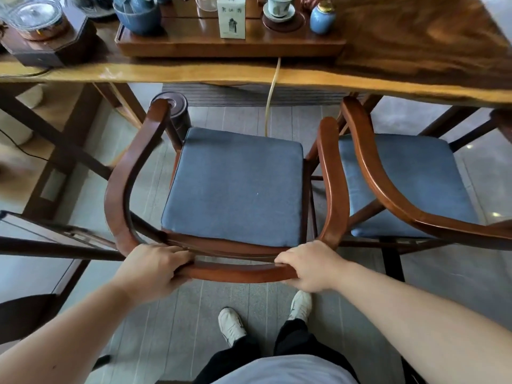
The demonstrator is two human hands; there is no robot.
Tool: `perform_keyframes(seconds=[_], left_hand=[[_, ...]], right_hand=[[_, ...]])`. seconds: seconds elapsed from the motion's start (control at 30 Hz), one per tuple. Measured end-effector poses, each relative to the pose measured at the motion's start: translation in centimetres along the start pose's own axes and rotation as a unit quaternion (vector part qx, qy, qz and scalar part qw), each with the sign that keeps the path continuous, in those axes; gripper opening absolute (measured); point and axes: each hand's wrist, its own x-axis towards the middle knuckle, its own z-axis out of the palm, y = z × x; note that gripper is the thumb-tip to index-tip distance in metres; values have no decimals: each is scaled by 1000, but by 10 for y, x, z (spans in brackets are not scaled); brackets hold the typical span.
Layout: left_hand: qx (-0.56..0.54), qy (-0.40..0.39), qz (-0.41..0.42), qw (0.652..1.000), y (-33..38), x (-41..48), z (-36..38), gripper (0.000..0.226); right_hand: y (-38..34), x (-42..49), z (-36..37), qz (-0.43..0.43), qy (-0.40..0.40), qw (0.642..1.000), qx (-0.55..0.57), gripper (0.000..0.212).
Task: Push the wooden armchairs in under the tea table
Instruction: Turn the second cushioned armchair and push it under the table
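Observation:
A wooden armchair [130, 173] with a curved rail and a blue seat cushion [235, 187] stands right in front of me, facing the tea table [194, 72]. My left hand [152, 268] grips the back rail on the left, fingers curled over the top. My right hand [307, 266] grips the same rail on the right. The tips of the chair's arms reach about the table's near edge. A second armchair [388, 184] with a blue cushion stands close on the right, its front under the table edge.
The table carries a wooden tea tray [230, 48] with cups, a blue jar [322, 18] and a white box [231, 16]. A hose [270, 106] hangs from the table edge. A dark cylinder [180, 115] stands beyond the left arm. My feet are behind the chair.

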Motion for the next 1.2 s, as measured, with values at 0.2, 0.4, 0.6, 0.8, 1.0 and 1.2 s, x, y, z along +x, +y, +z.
perform_keyframes(seconds=[0.2, 0.4, 0.6, 0.8, 1.0, 1.2], left_hand=[[2, 15, -20, 1000, 11, 11, -3, 24], [12, 24, -23, 999, 37, 45, -6, 23], [-6, 31, -16, 999, 47, 65, -5, 24], [3, 17, 22, 1000, 39, 68, -1, 26], [17, 3, 23, 1000, 39, 68, -1, 27], [34, -12, -32, 999, 52, 63, -9, 41]], right_hand=[[9, 7, -23, -19, -90, 992, -90, 25], [39, -4, -48, 26, -89, 993, -71, 29], [59, -9, -54, 65, -67, 996, -13, 40], [63, -8, -40, 82, -36, 996, -1, 36], [62, -10, -34, 95, -27, 995, 9, 43], [43, -18, -40, 84, 11, 996, 6, 55]])
